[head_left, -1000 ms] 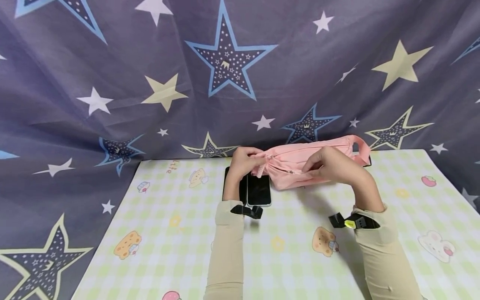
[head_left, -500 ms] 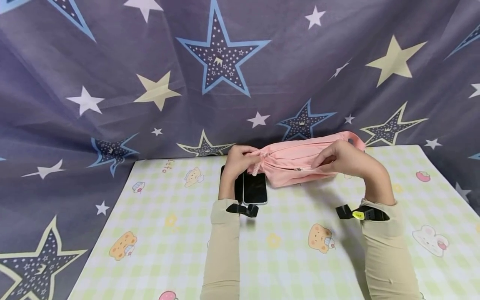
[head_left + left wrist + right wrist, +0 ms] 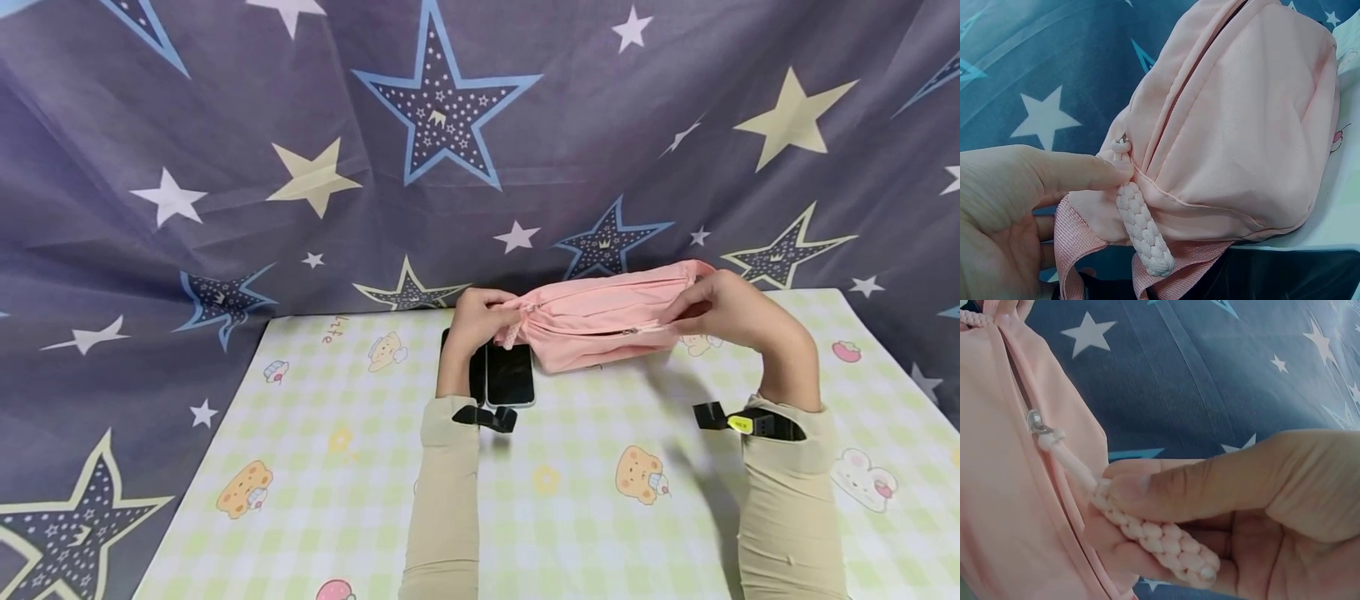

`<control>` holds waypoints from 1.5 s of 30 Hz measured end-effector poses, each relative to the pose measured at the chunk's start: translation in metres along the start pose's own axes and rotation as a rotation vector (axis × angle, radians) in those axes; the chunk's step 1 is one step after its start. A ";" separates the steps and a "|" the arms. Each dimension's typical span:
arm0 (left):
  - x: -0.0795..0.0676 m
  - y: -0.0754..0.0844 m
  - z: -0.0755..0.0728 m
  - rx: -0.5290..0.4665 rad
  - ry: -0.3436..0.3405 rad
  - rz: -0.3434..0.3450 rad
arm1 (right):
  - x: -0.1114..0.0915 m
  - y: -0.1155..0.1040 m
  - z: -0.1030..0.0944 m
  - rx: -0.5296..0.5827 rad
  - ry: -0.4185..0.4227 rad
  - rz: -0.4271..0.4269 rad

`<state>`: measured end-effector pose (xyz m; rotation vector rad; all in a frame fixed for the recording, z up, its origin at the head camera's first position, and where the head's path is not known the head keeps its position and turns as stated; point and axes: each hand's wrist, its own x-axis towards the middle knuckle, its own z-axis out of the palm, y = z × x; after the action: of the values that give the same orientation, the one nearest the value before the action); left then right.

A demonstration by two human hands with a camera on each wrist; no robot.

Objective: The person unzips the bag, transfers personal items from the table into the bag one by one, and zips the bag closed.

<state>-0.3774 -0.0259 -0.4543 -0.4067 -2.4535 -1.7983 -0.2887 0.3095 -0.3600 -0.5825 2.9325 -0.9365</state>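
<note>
A long pink fabric pouch (image 3: 600,312) with zippers lies across the back of the table. My left hand (image 3: 474,321) pinches its left end; in the left wrist view the thumb presses the fabric beside a braided cord pull (image 3: 1143,228) that hangs down, with pink webbing loops below. My right hand (image 3: 738,312) is at the pouch's right part. In the right wrist view its thumb and fingers pinch another braided pull (image 3: 1154,537), tied to a metal zipper slider (image 3: 1036,422). A dark slit (image 3: 1016,372) runs from that slider towards the left hand.
Two dark-screened phones lie side by side under the left hand, the right phone (image 3: 511,377) showing more. The table (image 3: 585,517) has a checked, cartoon-printed cover. A star-patterned curtain (image 3: 247,100) hangs right behind the pouch.
My right hand has moved right along the pouch, and the zipper slider has travelled right with it. The left hand keeps its grip on the left end. The head view has shifted slightly.
</note>
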 end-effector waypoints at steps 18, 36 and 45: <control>-0.001 0.001 0.003 0.022 -0.014 -0.002 | -0.008 0.020 -0.005 -0.074 0.132 0.124; -0.002 0.003 0.001 0.044 -0.008 -0.004 | -0.007 0.044 -0.005 -0.148 0.361 0.232; -0.001 0.004 0.000 0.029 -0.022 -0.005 | -0.002 0.049 -0.001 -0.163 0.478 0.258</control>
<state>-0.3757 -0.0246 -0.4512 -0.4211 -2.4945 -1.7679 -0.3037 0.3473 -0.3871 0.0395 3.4098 -0.9175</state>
